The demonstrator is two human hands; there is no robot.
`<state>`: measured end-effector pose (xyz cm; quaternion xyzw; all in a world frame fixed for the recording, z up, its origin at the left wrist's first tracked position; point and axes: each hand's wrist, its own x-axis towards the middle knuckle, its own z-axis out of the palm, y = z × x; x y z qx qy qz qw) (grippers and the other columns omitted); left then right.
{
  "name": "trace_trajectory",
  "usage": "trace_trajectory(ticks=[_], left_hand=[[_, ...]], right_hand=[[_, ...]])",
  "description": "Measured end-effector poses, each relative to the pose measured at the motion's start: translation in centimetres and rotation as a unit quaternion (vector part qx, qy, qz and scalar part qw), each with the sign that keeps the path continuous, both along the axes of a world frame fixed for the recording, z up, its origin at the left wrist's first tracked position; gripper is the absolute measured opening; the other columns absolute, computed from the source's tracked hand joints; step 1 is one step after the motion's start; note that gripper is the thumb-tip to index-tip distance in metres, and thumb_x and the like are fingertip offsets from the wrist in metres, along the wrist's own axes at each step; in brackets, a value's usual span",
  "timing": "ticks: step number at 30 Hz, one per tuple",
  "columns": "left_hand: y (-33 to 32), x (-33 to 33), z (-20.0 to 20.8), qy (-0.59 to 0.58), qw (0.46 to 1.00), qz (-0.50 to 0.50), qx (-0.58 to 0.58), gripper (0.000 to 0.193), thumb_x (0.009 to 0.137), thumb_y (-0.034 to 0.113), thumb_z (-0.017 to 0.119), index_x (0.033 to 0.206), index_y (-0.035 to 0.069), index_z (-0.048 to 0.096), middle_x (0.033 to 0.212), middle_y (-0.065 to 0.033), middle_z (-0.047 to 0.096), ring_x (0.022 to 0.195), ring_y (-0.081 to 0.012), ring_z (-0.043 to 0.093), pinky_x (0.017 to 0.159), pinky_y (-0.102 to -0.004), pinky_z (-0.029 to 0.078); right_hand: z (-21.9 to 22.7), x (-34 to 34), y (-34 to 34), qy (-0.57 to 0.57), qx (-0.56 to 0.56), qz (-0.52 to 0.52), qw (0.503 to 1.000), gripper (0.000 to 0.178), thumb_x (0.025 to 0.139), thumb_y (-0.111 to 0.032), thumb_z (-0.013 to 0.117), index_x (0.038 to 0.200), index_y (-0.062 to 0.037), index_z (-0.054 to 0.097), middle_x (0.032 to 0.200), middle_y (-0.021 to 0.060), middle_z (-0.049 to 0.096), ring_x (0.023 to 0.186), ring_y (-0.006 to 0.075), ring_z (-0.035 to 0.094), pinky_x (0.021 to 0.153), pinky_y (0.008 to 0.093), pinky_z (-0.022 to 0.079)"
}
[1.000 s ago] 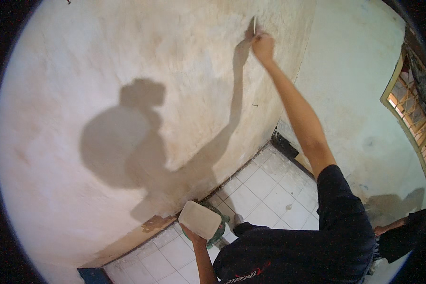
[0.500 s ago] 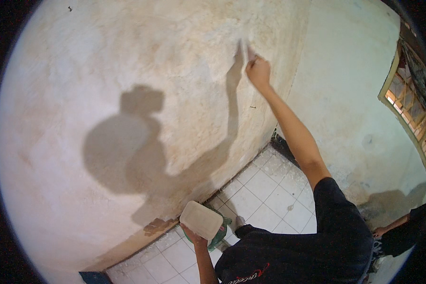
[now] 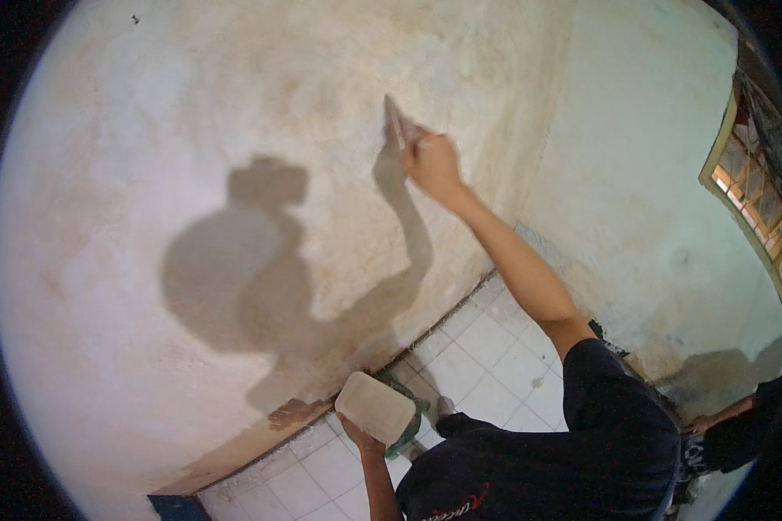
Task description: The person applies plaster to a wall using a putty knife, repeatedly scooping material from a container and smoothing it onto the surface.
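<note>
My right hand [image 3: 434,165] is raised to the wall, its fingers closed round a flat scraper [image 3: 398,126]. The thin edge of the scraper lies on or very near the patchy cream wall [image 3: 339,104]; its handle is mostly hidden in my fingers. Low down, close to the foot of the wall, my left hand [image 3: 362,437] grips a pale rectangular tub [image 3: 375,408] with rounded corners by its near left side. Whether the tub has anything in it, I cannot make out.
White floor tiles [image 3: 454,369] meet the wall at a dark edge. Something green [image 3: 419,417] is beneath the tub. A paler wall [image 3: 634,130] with a barred window [image 3: 752,191] stands to the right. Another person's arm [image 3: 721,414] shows at the lower right. One nail [image 3: 135,19] juts out upper left.
My right hand has swept left and slightly down across the wall with the scraper, and its shadow moved along. My left hand keeps the tub in nearly the same place.
</note>
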<state>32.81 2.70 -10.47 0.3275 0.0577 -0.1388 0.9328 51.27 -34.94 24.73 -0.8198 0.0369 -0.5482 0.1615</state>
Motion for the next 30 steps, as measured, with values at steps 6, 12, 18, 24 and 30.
trace_trajectory(ticks=[6, 12, 18, 24, 30], left_hand=[[-0.3, -0.2, 0.2, 0.004, 1.0, -0.008, -0.005, 0.071, 0.091, 0.066, 0.032, 0.136, 0.012, 0.039, 0.131, -0.0101, 0.051, 0.115, -0.0313, 0.054, 0.095, -0.0483, 0.047], [-0.5, -0.6, 0.2, 0.008, 1.0, -0.013, -0.002, 0.071, 0.091, 0.066, 0.031, 0.137, 0.012, 0.039, 0.131, -0.0099, 0.051, 0.116, -0.0309, 0.054, 0.095, -0.0476, 0.047], [0.9, -1.4, 0.6, 0.01, 1.0, -0.003, 0.008, 0.071, 0.091, 0.066, 0.03, 0.137, 0.013, 0.038, 0.131, -0.0096, 0.052, 0.116, -0.0304, 0.053, 0.095, -0.0469, 0.047], [1.3, -2.6, 0.6, 0.018, 1.0, -0.001, 0.01, 0.071, 0.092, 0.066, 0.029, 0.138, 0.013, 0.038, 0.131, -0.0093, 0.052, 0.117, -0.0299, 0.053, 0.096, -0.0462, 0.047], [0.3, -2.9, 1.7, 0.028, 0.999, -0.015, 0.028, 0.071, 0.092, 0.066, 0.028, 0.138, 0.013, 0.038, 0.131, -0.009, 0.052, 0.117, -0.0295, 0.053, 0.096, -0.0454, 0.046]], right_hand=[[9.3, 0.5, -8.0, -0.097, 0.063, -0.16, 0.98, 0.013, 0.073, -0.011, 0.06, 0.073, 0.0023, 0.063, 0.066, 0.022, 0.062, 0.062, 0.0366, 0.064, 0.056, 0.0464, 0.05], [5.6, 3.7, 3.2, -0.039, -0.127, -0.087, 0.987, 0.027, 0.072, -0.012, 0.06, 0.095, 0.0023, 0.062, 0.068, 0.021, 0.063, 0.061, 0.0373, 0.063, 0.055, 0.0467, 0.051], [3.7, -2.3, 8.6, 0.036, -0.083, 0.027, 0.996, 0.041, 0.07, -0.01, 0.061, 0.109, 0.0008, 0.06, 0.07, 0.0191, 0.064, 0.061, 0.0378, 0.062, 0.057, 0.046, 0.051], [6.5, 1.4, -0.9, -0.027, 0.061, -0.145, 0.987, 0.025, 0.075, -0.011, 0.06, 0.095, 0.0022, 0.064, 0.071, 0.0213, 0.064, 0.062, 0.0377, 0.063, 0.058, 0.046, 0.052], [-0.2, 3.4, 7.2, 0.062, -0.002, -0.046, 0.997, 0.033, 0.071, -0.004, 0.06, 0.104, -0.0012, 0.063, 0.072, 0.02, 0.063, 0.063, 0.0377, 0.063, 0.057, 0.0447, 0.051]])
